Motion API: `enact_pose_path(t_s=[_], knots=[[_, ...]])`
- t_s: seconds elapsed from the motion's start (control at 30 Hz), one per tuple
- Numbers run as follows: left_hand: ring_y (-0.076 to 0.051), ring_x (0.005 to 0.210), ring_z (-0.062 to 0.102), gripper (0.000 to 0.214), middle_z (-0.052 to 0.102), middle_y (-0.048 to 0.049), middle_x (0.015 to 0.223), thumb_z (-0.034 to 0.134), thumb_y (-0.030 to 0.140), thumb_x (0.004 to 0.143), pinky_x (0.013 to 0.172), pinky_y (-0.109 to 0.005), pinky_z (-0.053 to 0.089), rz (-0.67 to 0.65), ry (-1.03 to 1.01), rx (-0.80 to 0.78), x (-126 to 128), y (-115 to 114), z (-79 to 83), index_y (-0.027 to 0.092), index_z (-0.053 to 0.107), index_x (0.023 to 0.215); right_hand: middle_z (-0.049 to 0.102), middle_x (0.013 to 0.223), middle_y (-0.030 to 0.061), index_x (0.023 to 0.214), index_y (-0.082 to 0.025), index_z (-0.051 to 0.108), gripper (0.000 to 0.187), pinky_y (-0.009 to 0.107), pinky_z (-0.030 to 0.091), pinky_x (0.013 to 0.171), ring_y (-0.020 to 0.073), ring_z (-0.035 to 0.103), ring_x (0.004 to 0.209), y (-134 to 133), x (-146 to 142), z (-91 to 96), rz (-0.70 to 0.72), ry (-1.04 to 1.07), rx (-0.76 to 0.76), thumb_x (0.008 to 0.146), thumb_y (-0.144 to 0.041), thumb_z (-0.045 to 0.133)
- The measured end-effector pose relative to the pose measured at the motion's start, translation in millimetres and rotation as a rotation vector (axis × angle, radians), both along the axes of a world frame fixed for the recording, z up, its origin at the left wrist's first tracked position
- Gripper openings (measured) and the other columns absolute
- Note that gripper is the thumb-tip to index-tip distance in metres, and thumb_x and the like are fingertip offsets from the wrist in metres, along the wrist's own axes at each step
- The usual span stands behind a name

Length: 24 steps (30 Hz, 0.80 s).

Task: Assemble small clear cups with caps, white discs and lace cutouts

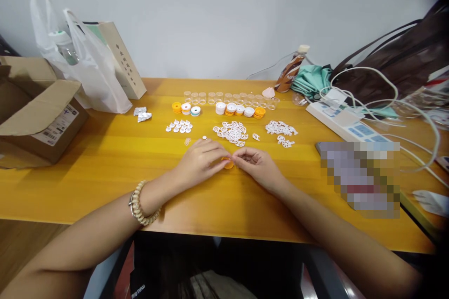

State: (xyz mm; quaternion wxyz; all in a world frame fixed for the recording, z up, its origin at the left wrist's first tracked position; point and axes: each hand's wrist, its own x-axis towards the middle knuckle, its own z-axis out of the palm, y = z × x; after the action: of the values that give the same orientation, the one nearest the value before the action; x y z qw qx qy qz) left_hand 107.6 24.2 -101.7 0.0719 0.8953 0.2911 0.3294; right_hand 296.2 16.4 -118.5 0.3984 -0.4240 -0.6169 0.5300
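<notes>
My left hand (201, 161) is closed with thumb and fingertips on a small round orange cap (228, 165), held just over the table and partly hidden by the fingers. Against its right side, my right hand (261, 168) pinches thumb and forefinger together; whatever is between them is too small to make out. Beyond the hands lie a pile of white openwork plastic pieces (231, 131), a second such pile (280, 128) and a group of small white knobs (179, 125). Orange, white and blue round caps (239, 110) stand in a row in front of clear plastic cups (212, 98).
An open cardboard box (66, 121) and a white plastic bag (94, 74) stand at the left. On the right are a power strip (345, 124) with white cables, a blurred-out flat object (361, 180), a drink bottle (289, 71) and a dark bag (396, 56).
</notes>
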Motion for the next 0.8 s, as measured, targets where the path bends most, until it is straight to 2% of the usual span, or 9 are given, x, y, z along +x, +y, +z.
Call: enact_pose_path(t_s=[0.1, 0.33, 0.53, 0.67, 0.8], knots=[[-0.013, 0.075, 0.057, 0.017, 0.066, -0.0035, 0.081, 0.049, 0.027, 0.087, 0.072, -0.028, 0.042, 0.015, 0.004, 0.049, 2, 1, -2.0, 0.017, 0.063, 0.085, 0.061, 0.068, -0.0008, 0.072, -0.017, 0.062, 0.016, 0.025, 0.045, 0.067, 0.011, 0.056, 0.065, -1, -1, 0.6, 0.0, -0.005, -0.003, 0.074, -0.033, 0.062], [-0.013, 0.073, 0.057, 0.015, 0.065, -0.0037, 0.079, 0.053, 0.026, 0.084, 0.07, -0.027, 0.044, -0.004, -0.036, -0.024, 2, 5, -7.5, 0.016, 0.064, 0.084, 0.062, 0.07, 0.0, 0.074, -0.017, 0.062, 0.015, 0.025, 0.045, 0.066, 0.0112, 0.057, 0.065, 0, 1, 0.2, -0.015, -0.052, 0.008, 0.074, -0.032, 0.06], [-0.013, 0.074, 0.056, 0.012, 0.064, -0.0028, 0.078, 0.055, 0.023, 0.081, 0.071, -0.028, 0.043, 0.014, 0.067, -0.134, 1, 13, -16.6, 0.016, 0.064, 0.084, 0.061, 0.068, 0.0004, 0.077, -0.017, 0.061, 0.013, 0.024, 0.044, 0.058, 0.0115, 0.054, 0.061, 5, 7, -2.3, -0.138, -0.222, 0.162, 0.075, -0.029, 0.058], [-0.013, 0.073, 0.056, 0.012, 0.064, -0.0027, 0.078, 0.055, 0.023, 0.081, 0.07, -0.028, 0.042, 0.014, 0.106, -0.163, 2, 16, -18.3, 0.016, 0.064, 0.084, 0.057, 0.065, -0.0005, 0.08, -0.017, 0.06, 0.011, 0.024, 0.044, 0.054, 0.011, 0.051, 0.057, 5, 7, -7.0, -0.097, -0.328, 0.256, 0.075, -0.026, 0.058], [-0.014, 0.073, 0.057, 0.012, 0.064, -0.0031, 0.078, 0.055, 0.023, 0.081, 0.07, -0.027, 0.042, 0.007, 0.115, -0.187, 5, 17, -17.7, 0.015, 0.064, 0.083, 0.059, 0.073, 0.0011, 0.086, -0.018, 0.057, 0.015, 0.026, 0.047, 0.062, 0.0123, 0.053, 0.065, 4, 7, -10.8, -0.033, -0.377, 0.335, 0.072, -0.023, 0.061]])
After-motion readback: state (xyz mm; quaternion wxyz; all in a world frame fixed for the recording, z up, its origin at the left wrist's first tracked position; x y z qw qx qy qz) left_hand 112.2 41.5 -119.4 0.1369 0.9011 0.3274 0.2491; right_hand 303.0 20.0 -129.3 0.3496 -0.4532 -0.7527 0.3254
